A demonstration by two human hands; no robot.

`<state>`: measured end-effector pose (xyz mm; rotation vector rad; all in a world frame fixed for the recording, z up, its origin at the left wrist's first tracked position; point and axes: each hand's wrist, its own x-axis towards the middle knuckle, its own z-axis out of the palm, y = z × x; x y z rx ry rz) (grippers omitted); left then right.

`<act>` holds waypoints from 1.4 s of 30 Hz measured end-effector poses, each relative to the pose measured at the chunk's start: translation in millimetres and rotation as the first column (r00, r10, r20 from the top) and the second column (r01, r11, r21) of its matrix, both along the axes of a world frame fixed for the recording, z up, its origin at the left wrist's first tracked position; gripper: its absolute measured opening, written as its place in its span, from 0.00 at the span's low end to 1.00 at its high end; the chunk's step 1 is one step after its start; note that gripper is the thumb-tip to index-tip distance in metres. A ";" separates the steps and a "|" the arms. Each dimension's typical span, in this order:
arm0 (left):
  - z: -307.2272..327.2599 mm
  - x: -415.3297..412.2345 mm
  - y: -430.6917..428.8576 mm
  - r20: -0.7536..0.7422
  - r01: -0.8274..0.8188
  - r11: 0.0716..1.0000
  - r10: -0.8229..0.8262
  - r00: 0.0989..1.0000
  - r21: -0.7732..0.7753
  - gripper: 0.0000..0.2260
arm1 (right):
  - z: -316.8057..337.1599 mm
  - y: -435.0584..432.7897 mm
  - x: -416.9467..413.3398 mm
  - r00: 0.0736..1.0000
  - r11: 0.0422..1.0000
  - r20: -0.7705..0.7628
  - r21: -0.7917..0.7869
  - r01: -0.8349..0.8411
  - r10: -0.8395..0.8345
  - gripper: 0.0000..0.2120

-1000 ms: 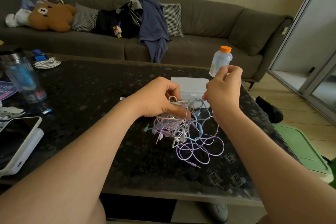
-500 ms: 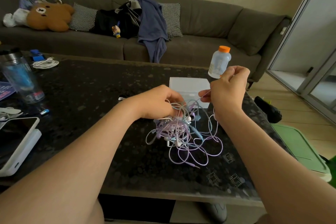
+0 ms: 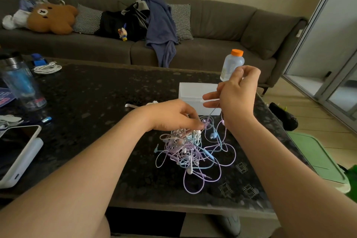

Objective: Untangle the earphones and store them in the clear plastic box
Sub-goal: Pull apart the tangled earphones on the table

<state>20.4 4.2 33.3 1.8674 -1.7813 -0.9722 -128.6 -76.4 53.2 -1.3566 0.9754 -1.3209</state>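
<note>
The earphones [image 3: 193, 150] lay in a heap of purple, blue and white cords on the dark table [image 3: 92, 106], loose loops spilling toward five o'clock; the left hand [image 3: 172, 116] sat on the heap's top at eleven o'clock, fingers curled and pinching cords there; the right hand [image 3: 237, 94] was raised at one o'clock of the heap, thumb and forefinger gripping one thin cord that ran taut down into the tangle, the other fingers loosely spread; the box [image 3: 193, 92] stood at twelve o'clock, just beyond the heap and partly behind the right hand; a bottle [image 3: 230, 63] with an orange cap stood at one o'clock of the box; a tumbler [image 3: 21, 87] stood at nine o'clock near the table's left edge, a coiled cable [image 3: 47, 68] beyond it; a phone [image 3: 15, 147] lay at eight o'clock; a sofa [image 3: 212, 31] ran behind, holding a bear [image 3: 52, 18].
</note>
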 end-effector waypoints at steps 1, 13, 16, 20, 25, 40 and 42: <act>0.1 -0.9 -0.3 0.003 0.006 1.000 -0.006 1.000 -0.001 0.16 | 0.5 0.9 -0.7 1.000 1.000 0.006 -0.010 -0.006 0.006 0.09; -6.1 3.8 -5.4 -0.023 -0.068 0.996 0.067 0.997 -0.053 0.10 | 2.6 -2.8 -7.2 0.984 0.963 -0.094 -0.238 0.124 -0.150 0.07; -3.8 8.0 -5.3 -0.044 -0.110 0.992 0.108 0.993 -0.059 0.11 | 5.8 -0.9 -8.1 0.997 0.982 0.005 -0.173 0.075 -0.075 0.08; 0.3 13.8 -4.3 -0.010 -0.248 0.961 0.249 0.968 -0.119 0.14 | 7.4 1.0 -7.6 0.987 0.999 0.157 -0.037 0.026 -0.020 0.09; 7.0 7.8 1.0 0.262 -0.318 0.912 0.383 0.886 -0.260 0.12 | 6.9 2.4 -3.4 0.974 0.998 0.225 0.056 -0.019 0.006 0.08; -8.4 16.9 -1.9 0.394 -0.186 0.945 0.284 0.874 -0.267 0.10 | 5.8 10.0 3.2 0.982 0.968 0.156 0.209 -0.136 0.104 0.06; -11.0 16.9 -1.8 0.341 -0.185 0.943 0.276 0.898 -0.276 0.07 | 6.1 11.1 3.2 0.983 0.967 0.145 0.209 -0.143 0.114 0.06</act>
